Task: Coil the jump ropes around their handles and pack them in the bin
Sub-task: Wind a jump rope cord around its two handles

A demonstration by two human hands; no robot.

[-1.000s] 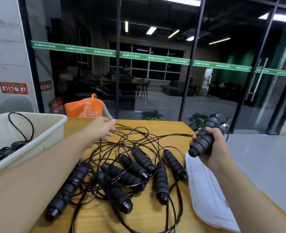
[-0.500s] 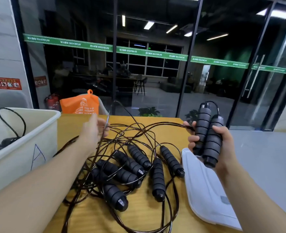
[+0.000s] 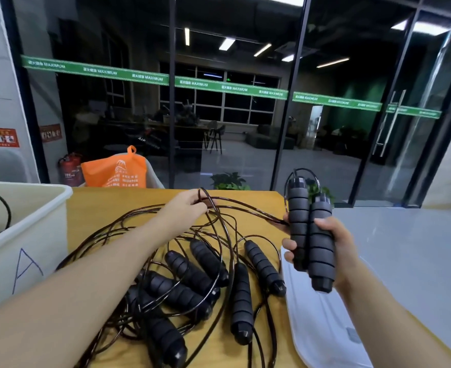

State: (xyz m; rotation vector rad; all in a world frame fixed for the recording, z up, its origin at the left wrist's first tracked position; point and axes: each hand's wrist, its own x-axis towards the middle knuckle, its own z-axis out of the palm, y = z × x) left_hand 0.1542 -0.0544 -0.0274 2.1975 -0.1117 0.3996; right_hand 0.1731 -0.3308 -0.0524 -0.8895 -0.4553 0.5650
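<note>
Sitting far left on the bench (image 3: 259,200), the white bin (image 3: 33,235) already holds black cord. Next, the left hand (image 3: 187,208) pinches a loop of rope (image 3: 205,197) above the tangle of loose handles (image 3: 192,282). Over on the right, the right hand (image 3: 333,248) grips a pair of handles (image 3: 309,235) upright, just above the white lid (image 3: 320,328).

Black ribbed foam handles (image 3: 203,282) and glossy dark-brown cords (image 3: 220,235) are lying on a honey-yellow table (image 3: 91,208). At nine o'clock a cream bin (image 3: 33,235) is showing a blue "A". At eleven an orange bag (image 3: 115,171) is sitting. At four o'clock a white lid (image 3: 322,328) is resting.
</note>
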